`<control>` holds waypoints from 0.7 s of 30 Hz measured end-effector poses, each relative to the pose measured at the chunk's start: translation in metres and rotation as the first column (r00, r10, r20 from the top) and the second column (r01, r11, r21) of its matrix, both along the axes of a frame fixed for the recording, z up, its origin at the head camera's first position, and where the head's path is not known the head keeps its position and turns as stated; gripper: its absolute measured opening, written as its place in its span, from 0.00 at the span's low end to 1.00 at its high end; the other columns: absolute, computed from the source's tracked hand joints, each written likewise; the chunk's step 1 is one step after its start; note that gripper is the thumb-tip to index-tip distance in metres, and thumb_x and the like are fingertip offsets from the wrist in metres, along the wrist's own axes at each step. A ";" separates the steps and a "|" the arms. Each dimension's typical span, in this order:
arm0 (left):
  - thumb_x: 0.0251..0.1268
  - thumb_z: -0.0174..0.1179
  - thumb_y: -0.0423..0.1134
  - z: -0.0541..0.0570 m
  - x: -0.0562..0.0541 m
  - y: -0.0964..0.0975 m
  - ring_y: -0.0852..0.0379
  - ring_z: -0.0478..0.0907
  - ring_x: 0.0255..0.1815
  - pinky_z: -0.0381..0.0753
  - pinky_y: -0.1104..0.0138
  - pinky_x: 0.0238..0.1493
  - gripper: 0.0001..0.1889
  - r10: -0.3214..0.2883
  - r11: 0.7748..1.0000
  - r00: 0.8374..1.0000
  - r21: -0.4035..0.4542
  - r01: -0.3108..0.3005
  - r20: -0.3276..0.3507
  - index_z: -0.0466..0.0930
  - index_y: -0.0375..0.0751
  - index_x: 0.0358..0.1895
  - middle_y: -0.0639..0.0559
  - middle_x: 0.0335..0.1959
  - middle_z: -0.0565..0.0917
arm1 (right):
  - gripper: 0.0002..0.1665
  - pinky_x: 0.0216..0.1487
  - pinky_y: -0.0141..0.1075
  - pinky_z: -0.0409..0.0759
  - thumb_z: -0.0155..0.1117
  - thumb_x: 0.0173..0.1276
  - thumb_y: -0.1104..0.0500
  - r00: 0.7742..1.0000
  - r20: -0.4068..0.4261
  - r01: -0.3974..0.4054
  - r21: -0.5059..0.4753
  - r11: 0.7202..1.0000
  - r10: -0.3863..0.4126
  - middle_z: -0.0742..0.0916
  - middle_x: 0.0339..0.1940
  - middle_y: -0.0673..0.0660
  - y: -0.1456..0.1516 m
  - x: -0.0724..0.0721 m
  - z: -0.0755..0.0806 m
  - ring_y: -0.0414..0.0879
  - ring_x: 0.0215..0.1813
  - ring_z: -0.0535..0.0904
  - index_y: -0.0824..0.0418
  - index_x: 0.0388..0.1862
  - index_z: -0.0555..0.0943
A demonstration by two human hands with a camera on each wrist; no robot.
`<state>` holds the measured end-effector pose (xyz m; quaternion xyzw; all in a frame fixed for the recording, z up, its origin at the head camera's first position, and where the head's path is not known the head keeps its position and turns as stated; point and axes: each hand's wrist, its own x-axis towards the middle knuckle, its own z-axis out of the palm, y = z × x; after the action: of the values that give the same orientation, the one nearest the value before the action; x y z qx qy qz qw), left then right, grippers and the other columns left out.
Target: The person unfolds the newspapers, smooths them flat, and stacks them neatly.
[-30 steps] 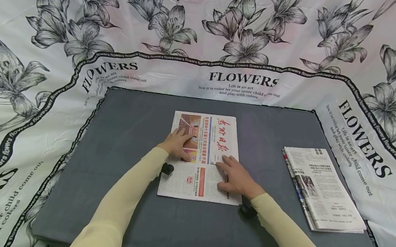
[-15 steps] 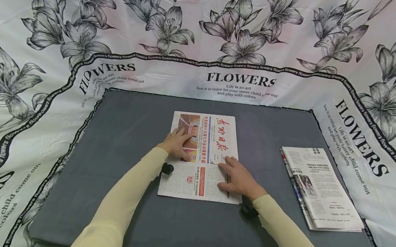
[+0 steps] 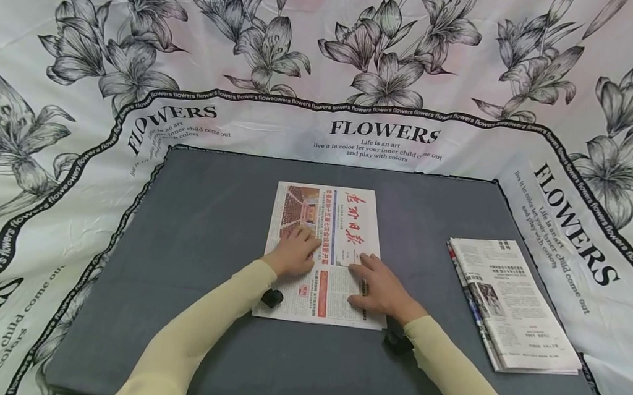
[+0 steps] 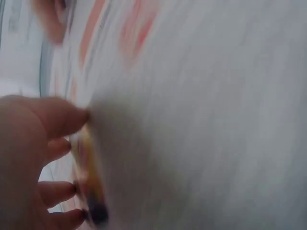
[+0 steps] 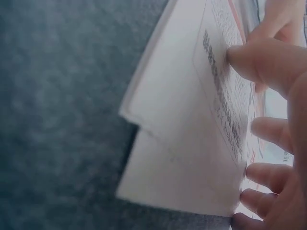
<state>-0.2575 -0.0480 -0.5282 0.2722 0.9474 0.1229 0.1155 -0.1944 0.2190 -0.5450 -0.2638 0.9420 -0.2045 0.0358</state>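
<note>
A folded newspaper (image 3: 344, 299) with red headlines and a colour photo lies flat at the middle of the grey table. My left hand (image 3: 292, 251) rests on its left part, just below the photo, fingers spread and slightly bent. In the left wrist view that hand's fingertips meet the printed sheet, which is blurred. On the right part of the paper lies my right hand (image 3: 382, 286), fingers and thumb apart. The right wrist view shows the newspaper's layered corner (image 5: 168, 167), with the right thumb touching the page beside the print.
A stack of folded newspapers (image 3: 525, 313) lies near the right edge of the grey table (image 3: 209, 214). White cloth (image 3: 382, 147) printed with flowers and lettering surrounds the table. A dark wrist camera (image 3: 272, 298) sits under the left wrist.
My left hand has slid down and to the right across the newspaper, off part of the photo. The right hand stays almost in place. The head view has shifted slightly.
</note>
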 end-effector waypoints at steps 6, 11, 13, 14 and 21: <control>0.78 0.51 0.42 -0.007 0.039 0.031 0.36 0.61 0.78 0.65 0.40 0.74 0.23 -0.137 0.990 0.990 0.025 0.138 -0.032 0.73 0.47 0.72 0.38 0.75 0.67 | 0.38 0.70 0.65 0.70 0.76 0.58 0.50 0.997 -0.024 0.075 -0.025 0.997 -0.076 0.74 0.72 0.75 0.013 0.011 -0.004 0.73 0.73 0.69 0.65 0.66 0.79; 0.74 0.57 0.48 -0.006 0.062 0.054 0.36 0.63 0.77 0.68 0.43 0.73 0.25 -0.249 0.968 0.966 -0.001 0.250 -0.062 0.73 0.48 0.71 0.38 0.75 0.67 | 0.36 0.71 0.68 0.67 0.75 0.62 0.51 0.990 -0.024 0.135 -0.031 0.990 -0.136 0.75 0.71 0.75 0.025 0.019 -0.003 0.75 0.74 0.67 0.66 0.66 0.79; 0.72 0.59 0.53 -0.006 0.069 0.063 0.36 0.62 0.78 0.68 0.43 0.73 0.29 -0.269 0.963 0.961 -0.030 0.267 -0.059 0.71 0.51 0.73 0.39 0.77 0.66 | 0.34 0.70 0.69 0.66 0.73 0.64 0.52 0.989 -0.029 0.143 -0.027 0.989 -0.144 0.75 0.71 0.75 0.030 0.021 -0.001 0.76 0.74 0.67 0.66 0.66 0.79; 0.71 0.60 0.57 -0.006 0.072 0.068 0.37 0.60 0.80 0.66 0.43 0.75 0.31 -0.270 0.962 0.962 -0.048 0.268 -0.043 0.69 0.53 0.74 0.41 0.78 0.64 | 0.34 0.70 0.69 0.66 0.73 0.64 0.51 0.989 -0.029 0.146 -0.023 0.989 -0.147 0.75 0.71 0.75 0.032 0.022 -0.001 0.76 0.74 0.66 0.66 0.66 0.79; 0.58 0.66 0.70 -0.004 0.084 0.087 0.39 0.62 0.80 0.69 0.45 0.73 0.43 -0.267 0.960 0.962 -0.105 0.261 -0.053 0.68 0.58 0.75 0.45 0.80 0.63 | 0.33 0.72 0.70 0.63 0.70 0.68 0.53 0.973 -0.015 0.230 0.027 0.973 -0.230 0.73 0.74 0.74 0.048 0.028 -0.006 0.75 0.77 0.62 0.65 0.68 0.78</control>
<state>-0.1740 0.0388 -0.5326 0.3941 0.9108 0.0512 0.1122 -0.1659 0.2669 -0.5509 -0.1537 0.9692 -0.1923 0.0098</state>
